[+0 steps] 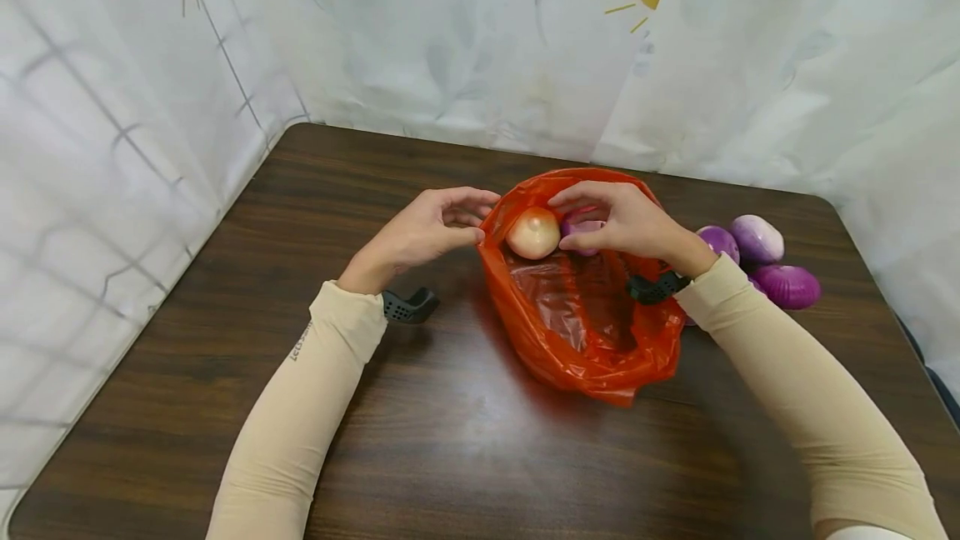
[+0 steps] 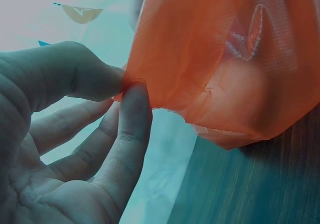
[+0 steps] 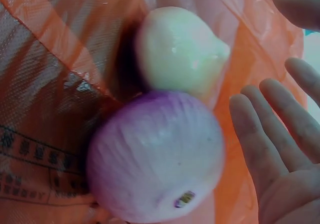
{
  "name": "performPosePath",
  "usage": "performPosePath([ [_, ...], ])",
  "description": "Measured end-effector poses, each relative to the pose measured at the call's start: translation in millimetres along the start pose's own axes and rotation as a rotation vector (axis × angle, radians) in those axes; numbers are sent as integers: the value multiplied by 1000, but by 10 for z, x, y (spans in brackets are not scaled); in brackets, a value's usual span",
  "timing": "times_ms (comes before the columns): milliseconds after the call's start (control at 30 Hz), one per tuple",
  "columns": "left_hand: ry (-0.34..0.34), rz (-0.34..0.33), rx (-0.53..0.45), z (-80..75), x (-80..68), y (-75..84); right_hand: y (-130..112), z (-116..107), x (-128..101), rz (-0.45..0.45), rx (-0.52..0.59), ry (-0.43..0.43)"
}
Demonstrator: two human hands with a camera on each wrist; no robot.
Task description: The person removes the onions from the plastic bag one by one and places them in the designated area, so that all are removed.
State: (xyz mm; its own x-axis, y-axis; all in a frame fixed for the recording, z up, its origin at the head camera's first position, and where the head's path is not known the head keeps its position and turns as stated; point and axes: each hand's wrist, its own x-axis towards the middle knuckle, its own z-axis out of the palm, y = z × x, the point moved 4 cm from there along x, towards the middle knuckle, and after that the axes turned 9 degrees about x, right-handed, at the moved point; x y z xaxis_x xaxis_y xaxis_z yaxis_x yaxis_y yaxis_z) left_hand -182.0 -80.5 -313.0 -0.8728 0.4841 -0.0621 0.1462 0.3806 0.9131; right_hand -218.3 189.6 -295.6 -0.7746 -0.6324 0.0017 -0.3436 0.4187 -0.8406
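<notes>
A thin orange plastic bag [image 1: 577,315] lies on the dark wood-grain counter [image 1: 420,440], its long axis running from the near crumpled bottom to its open mouth on the far side. The left hand [image 1: 427,232] pinches the mouth's left rim between thumb and forefinger, the other fingers loosely curved. The right hand [image 1: 626,219] arches over the mouth with its fingers relaxed and spread, gripping nothing; just below its palm a purple onion [image 3: 155,156] sits inside the bag, touching a pale yellow onion [image 3: 180,51] toward the left hand. Three more purple onions [image 1: 757,261] lie on the counter just beyond the right wrist.
</notes>
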Motion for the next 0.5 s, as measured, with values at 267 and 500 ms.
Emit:
performPosePath([
  [267, 3, -9, 5, 5, 17, -30, 82, 61, 89, -7, 36, -17],
  [500, 3, -13, -1, 13, 35, -55, 117, 124, 160, -28, 53, -15],
])
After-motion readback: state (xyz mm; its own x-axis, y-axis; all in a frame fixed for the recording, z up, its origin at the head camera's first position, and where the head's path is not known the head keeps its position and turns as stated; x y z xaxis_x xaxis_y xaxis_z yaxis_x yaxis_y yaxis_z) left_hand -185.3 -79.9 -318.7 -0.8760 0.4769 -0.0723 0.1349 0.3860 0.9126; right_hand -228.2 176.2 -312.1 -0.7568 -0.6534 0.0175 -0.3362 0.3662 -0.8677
